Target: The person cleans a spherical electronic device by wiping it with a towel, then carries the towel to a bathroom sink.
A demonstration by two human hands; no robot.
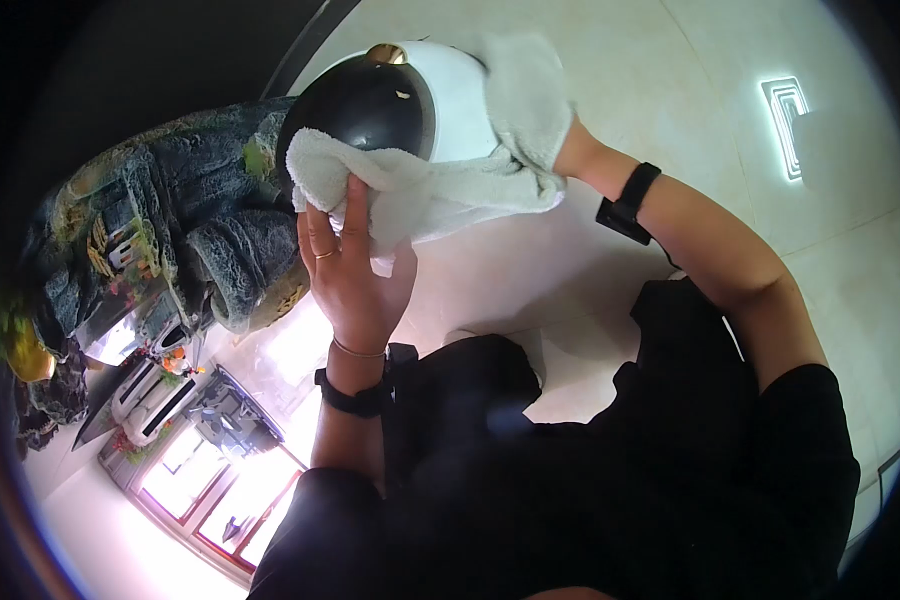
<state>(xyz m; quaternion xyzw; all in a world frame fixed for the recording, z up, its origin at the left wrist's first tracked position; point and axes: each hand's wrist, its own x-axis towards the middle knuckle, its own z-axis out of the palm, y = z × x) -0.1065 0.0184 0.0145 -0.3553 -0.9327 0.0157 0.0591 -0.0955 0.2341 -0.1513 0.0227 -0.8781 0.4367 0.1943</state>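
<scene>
A white towel [430,190] lies bunched over the lower side of a large rounded object [454,95] with a white shell and a glossy black front. My left hand [355,255], with a ring and a black wristband, has its fingers on the towel's left end, gripping it at the edge of the black front. The towel's other end covers my right hand [578,150], whose fingers are hidden beneath it, beside the white shell. A gold-coloured round piece [387,54] sits at the top of the rounded object.
A dark, rock-like sculpted structure [190,210] stands close on the left. Beyond it are flowers [175,362] and bright windows [220,495]. Pale tiled floor [710,130] reflects a lamp at the right. My legs [470,390] are below.
</scene>
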